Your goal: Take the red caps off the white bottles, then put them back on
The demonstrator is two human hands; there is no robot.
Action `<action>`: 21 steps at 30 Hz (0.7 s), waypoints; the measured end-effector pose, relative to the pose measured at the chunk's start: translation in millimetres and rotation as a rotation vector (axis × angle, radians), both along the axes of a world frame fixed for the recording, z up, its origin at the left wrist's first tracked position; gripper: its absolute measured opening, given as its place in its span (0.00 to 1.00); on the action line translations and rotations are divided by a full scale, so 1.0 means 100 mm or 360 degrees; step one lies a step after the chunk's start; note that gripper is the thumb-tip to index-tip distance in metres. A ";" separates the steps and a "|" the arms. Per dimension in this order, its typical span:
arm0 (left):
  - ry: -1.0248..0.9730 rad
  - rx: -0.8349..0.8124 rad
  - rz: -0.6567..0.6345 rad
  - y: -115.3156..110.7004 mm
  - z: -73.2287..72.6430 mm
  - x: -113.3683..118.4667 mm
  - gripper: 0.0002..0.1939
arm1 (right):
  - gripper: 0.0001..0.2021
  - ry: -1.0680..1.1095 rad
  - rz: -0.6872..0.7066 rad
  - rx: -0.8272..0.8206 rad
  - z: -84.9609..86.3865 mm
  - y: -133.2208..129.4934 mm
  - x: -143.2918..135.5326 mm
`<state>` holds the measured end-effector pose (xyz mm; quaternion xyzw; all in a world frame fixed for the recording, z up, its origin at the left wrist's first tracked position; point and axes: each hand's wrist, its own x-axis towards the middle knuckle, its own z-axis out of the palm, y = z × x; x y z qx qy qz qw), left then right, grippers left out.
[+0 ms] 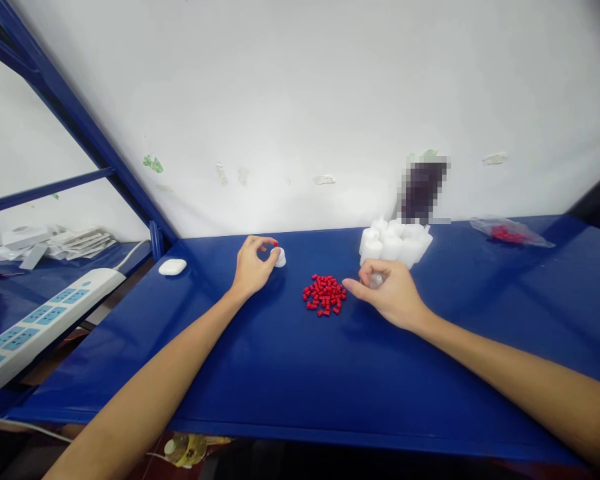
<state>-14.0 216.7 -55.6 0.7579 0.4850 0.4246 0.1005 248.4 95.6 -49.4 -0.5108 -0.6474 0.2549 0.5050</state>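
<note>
At the back of the blue table, my left hand (255,265) has its thumb and index finger closed at a small red cap (275,244). The cap is on top of a small white bottle (281,257), which is partly behind the thumb. My right hand (393,293) is curled round a small translucent white bottle (377,279), mostly covered by the fingers. Between the hands lies a loose pile of red caps (325,294), close to my right thumb. Just behind my right hand, several white bottles (394,242) stand bunched together.
The blue table (260,380) reaches back to a white wall. A white rounded case (173,267) lies at its left. At the back right is a clear plastic bag (511,233) with red pieces. A power strip (45,320) and blue frame posts (80,100) stand left.
</note>
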 end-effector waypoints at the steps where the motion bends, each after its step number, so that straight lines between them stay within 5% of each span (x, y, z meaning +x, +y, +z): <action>1: -0.0011 0.0023 0.0019 -0.02 0.01 0.01 0.13 | 0.22 0.0028 0.0031 0.0022 -0.01 -0.01 0.01; 5: 0.0088 0.0304 -0.0017 -0.14 0.08 0.05 0.15 | 0.19 0.0133 0.0225 -0.0034 -0.03 -0.01 0.03; 9: 0.0776 0.0187 -0.0658 -0.28 0.14 0.15 0.15 | 0.20 0.0041 0.0319 -0.0147 -0.02 0.02 0.02; 12: 0.1085 0.0005 -0.0802 -0.32 0.14 0.25 0.18 | 0.20 -0.0050 0.0317 -0.0111 -0.03 0.06 0.02; 17: 0.1003 -0.0048 -0.0775 -0.26 0.04 0.33 0.16 | 0.19 -0.0095 0.0345 -0.0163 -0.05 0.09 0.02; 21: 0.0639 -0.0007 -0.0752 -0.23 -0.01 0.35 0.08 | 0.18 -0.0100 0.0426 -0.0174 -0.02 0.06 0.01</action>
